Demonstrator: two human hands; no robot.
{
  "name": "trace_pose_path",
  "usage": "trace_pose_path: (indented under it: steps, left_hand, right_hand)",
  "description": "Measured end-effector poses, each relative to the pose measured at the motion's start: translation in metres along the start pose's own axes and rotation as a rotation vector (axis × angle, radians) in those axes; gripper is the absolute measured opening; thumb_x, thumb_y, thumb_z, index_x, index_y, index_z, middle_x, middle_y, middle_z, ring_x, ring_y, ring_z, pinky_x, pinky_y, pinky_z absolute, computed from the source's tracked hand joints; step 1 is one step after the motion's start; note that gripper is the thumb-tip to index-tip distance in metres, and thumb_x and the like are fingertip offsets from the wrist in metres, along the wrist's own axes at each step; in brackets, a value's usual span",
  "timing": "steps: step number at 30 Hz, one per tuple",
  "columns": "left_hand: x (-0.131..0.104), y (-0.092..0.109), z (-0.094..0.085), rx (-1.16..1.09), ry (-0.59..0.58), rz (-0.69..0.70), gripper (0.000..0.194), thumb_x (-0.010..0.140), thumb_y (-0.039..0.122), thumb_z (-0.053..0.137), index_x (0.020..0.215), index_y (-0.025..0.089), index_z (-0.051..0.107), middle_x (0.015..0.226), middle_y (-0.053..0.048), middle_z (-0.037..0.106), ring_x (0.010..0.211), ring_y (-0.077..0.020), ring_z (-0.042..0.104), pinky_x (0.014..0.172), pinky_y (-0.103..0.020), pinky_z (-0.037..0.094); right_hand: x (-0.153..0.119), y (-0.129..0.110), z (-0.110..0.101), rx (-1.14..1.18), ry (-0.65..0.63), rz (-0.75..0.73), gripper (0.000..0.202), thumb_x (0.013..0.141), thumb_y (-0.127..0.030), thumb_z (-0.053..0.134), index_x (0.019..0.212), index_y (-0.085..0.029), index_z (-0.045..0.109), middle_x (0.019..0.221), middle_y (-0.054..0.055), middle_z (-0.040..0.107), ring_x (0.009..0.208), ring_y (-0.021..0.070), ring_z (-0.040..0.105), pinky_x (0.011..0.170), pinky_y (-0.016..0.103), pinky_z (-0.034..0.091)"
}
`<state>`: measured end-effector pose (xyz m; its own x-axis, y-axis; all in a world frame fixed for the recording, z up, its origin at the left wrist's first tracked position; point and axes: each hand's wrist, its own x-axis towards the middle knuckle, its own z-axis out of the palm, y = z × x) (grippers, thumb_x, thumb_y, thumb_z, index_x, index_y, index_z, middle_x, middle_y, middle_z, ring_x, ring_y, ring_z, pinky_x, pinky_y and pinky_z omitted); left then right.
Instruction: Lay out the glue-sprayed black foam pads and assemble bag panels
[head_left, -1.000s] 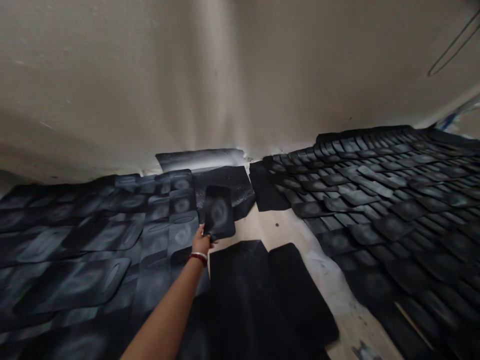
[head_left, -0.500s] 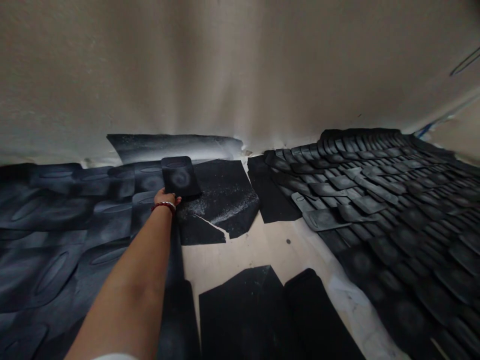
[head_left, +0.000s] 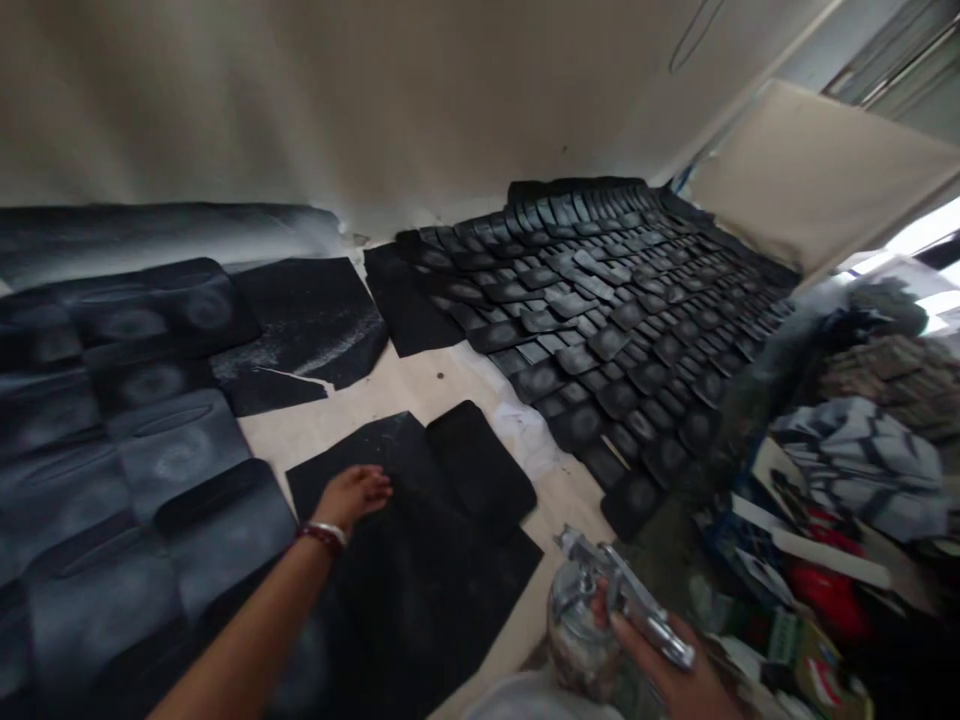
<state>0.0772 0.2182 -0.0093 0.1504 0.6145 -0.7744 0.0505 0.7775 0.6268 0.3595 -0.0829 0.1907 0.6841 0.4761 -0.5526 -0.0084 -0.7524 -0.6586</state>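
My left hand [head_left: 355, 499], with bracelets at the wrist, hovers over a black sheet [head_left: 420, 600]. Its fingers reach loosely to the right and hold nothing that I can see. At the lower right my right hand [head_left: 652, 650] is wrapped round a metal spray gun [head_left: 637, 605] with a paint-smeared cup [head_left: 581, 630] below it. The nozzle points up and left. A black rounded panel [head_left: 480, 465] lies on the dark sheet, ahead of the spray gun. To the left, dark panels with pale sprayed swirls [head_left: 180, 445] overlap in rows.
Many small dark panels [head_left: 615, 350] overlap in rows at the right. Behind stands a draped beige wall covering [head_left: 300, 100]. A torn black sheet [head_left: 307, 320] lies near it on the pale surface [head_left: 405, 385]. Crumpled cloth [head_left: 862, 460] and clutter fill the far right.
My left hand has let go of the swirled panel at the back and drawn nearer. The view has swung right, bringing my right hand and the spray gun into sight.
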Motion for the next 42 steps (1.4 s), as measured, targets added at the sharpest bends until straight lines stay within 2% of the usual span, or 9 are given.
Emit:
trace_pose_path:
  steps: [3,5,7,10,22,28,31,35,42]
  left_hand:
    - [-0.060,-0.081,0.087,0.009,-0.089,-0.134,0.021,0.070,0.020,0.066,0.087,0.012,0.056,0.075,-0.008,0.067,0.059,-0.0161,0.065,0.054,-0.027,0.052]
    - [-0.084,-0.116,0.132,-0.026,-0.085,-0.173,0.017,0.074,0.025,0.062,0.084,0.013,0.055,0.074,-0.009,0.068,0.058,-0.0158,0.065,0.053,-0.027,0.051]
    - [-0.095,-0.136,0.163,-0.056,-0.058,-0.175,0.018,0.076,0.028,0.061,0.082,0.013,0.054,0.073,-0.010,0.068,0.057,-0.0155,0.065,0.053,-0.026,0.051]
    - [-0.098,-0.145,0.187,-0.065,0.002,-0.148,0.017,0.078,0.030,0.059,0.079,0.014,0.053,0.072,-0.009,0.068,0.057,-0.0143,0.065,0.051,-0.024,0.049]
    - [-0.101,-0.144,0.199,0.054,0.125,-0.120,0.021,0.079,0.032,0.055,0.067,0.016,0.047,0.062,-0.005,0.066,0.049,-0.0147,0.063,0.043,-0.022,0.043]
    - [-0.098,-0.146,0.196,0.049,0.103,-0.112,0.022,0.080,0.033,0.053,0.067,0.017,0.047,0.061,-0.004,0.065,0.049,-0.0140,0.062,0.043,-0.021,0.042]
    - [-0.097,-0.147,0.194,0.039,0.096,-0.107,0.022,0.078,0.033,0.055,0.067,0.016,0.047,0.061,-0.005,0.065,0.049,-0.0142,0.062,0.042,-0.021,0.042]
    - [-0.098,-0.145,0.192,0.029,0.082,-0.092,0.022,0.077,0.033,0.058,0.067,0.016,0.047,0.061,-0.005,0.065,0.049,-0.0145,0.062,0.042,-0.020,0.041]
    - [-0.096,-0.143,0.193,-0.092,0.051,-0.114,0.020,0.080,0.030,0.055,0.070,0.018,0.042,0.066,-0.008,0.066,0.054,-0.0179,0.066,0.044,-0.023,0.047]
  right_hand:
    - [0.010,0.023,-0.019,0.126,-0.125,-0.035,0.041,0.062,-0.048,0.072,0.089,-0.018,0.070,0.091,0.008,0.072,0.093,0.0286,0.065,0.088,0.036,0.051]
    - [0.013,0.035,-0.028,0.171,-0.140,-0.046,0.042,0.064,-0.046,0.072,0.094,-0.016,0.069,0.093,0.008,0.072,0.093,0.0279,0.065,0.089,0.038,0.050]
    - [0.012,0.044,-0.035,0.198,-0.110,-0.039,0.046,0.063,-0.045,0.073,0.098,-0.016,0.067,0.099,0.009,0.071,0.096,0.0280,0.064,0.089,0.038,0.050]
    - [0.011,0.050,-0.044,0.229,-0.102,-0.022,0.050,0.057,-0.044,0.078,0.098,-0.016,0.068,0.101,0.010,0.070,0.099,0.0298,0.063,0.088,0.040,0.051]
    - [0.031,0.046,-0.066,0.160,-0.209,-0.185,0.043,0.073,-0.044,0.066,0.103,-0.014,0.062,0.099,0.011,0.069,0.094,0.0268,0.064,0.084,0.036,0.050]
    - [0.032,0.068,-0.072,0.113,-0.121,-0.068,0.052,0.065,-0.043,0.073,0.108,-0.016,0.060,0.109,0.010,0.067,0.103,0.0288,0.060,0.092,0.039,0.047]
    - [0.033,0.073,-0.069,0.118,-0.180,-0.062,0.054,0.065,-0.043,0.073,0.109,-0.015,0.060,0.109,0.011,0.066,0.104,0.0292,0.059,0.094,0.041,0.046]
    - [0.034,0.062,-0.058,0.160,-0.312,-0.123,0.049,0.071,-0.043,0.068,0.110,-0.015,0.060,0.106,0.010,0.067,0.101,0.0271,0.061,0.090,0.038,0.048]
    - [0.037,0.047,-0.057,0.123,-0.252,-0.172,0.044,0.073,-0.042,0.067,0.108,-0.015,0.061,0.102,0.009,0.068,0.095,0.0251,0.062,0.083,0.032,0.050]
